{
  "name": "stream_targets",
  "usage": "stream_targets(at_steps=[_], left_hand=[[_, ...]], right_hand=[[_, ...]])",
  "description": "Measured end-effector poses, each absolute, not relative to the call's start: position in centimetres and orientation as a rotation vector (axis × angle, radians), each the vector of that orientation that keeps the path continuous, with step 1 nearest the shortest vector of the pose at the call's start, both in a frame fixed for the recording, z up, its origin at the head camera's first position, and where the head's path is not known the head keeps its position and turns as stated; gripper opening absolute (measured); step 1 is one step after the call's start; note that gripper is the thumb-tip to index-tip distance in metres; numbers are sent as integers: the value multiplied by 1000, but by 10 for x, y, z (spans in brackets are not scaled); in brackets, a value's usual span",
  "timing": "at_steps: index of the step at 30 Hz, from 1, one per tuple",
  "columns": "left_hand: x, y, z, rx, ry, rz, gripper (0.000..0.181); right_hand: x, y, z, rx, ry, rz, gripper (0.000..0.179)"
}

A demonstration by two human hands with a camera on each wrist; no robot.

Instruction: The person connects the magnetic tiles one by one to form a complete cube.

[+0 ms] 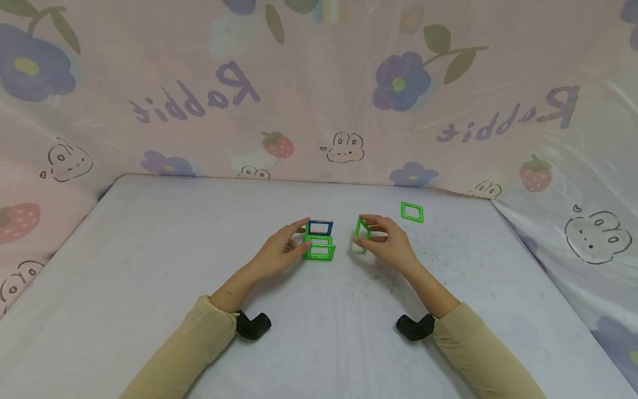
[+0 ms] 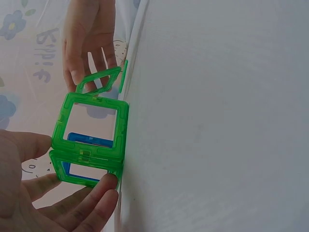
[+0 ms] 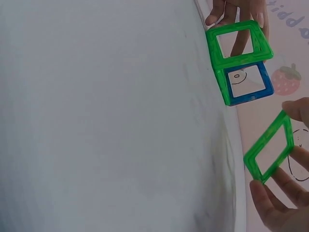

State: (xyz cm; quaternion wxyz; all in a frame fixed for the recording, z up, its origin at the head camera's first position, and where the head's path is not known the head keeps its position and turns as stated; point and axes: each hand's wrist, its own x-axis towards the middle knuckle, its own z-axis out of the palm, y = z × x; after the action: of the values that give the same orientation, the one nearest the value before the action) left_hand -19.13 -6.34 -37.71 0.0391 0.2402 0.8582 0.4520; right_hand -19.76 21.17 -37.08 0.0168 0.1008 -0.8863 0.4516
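Note:
My left hand (image 1: 276, 249) holds a small structure of joined square magnetic tiles at its left side, thumb nearer me and fingers behind. Its green tiles (image 1: 320, 257) form a floor, a left wall and a near wall; a blue tile (image 1: 330, 228) stands at the far side. The top looks uncovered. A short gap to the right, my right hand (image 1: 394, 244) pinches a single green tile (image 3: 268, 137) by its edges, thumb on one side and fingertips on the other. That tile is upright, apart from the structure. Another green tile (image 1: 412, 204) lies flat farther back, beyond the right hand.
A white-covered table (image 1: 199, 221) carries everything. Patterned cloth (image 1: 309, 111) with rabbits, flowers and strawberries hangs behind it and along the sides. Black curved pieces (image 1: 254, 327) stick out at both sleeve cuffs.

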Motion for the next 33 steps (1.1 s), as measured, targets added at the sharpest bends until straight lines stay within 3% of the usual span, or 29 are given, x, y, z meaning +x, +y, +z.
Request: stream_targets(at_steps=[33], left_hand=[[-192,-63,-379,709,2628,1380,58]], right_hand=[[-199,195,-370,382,-2711,1593,57]])
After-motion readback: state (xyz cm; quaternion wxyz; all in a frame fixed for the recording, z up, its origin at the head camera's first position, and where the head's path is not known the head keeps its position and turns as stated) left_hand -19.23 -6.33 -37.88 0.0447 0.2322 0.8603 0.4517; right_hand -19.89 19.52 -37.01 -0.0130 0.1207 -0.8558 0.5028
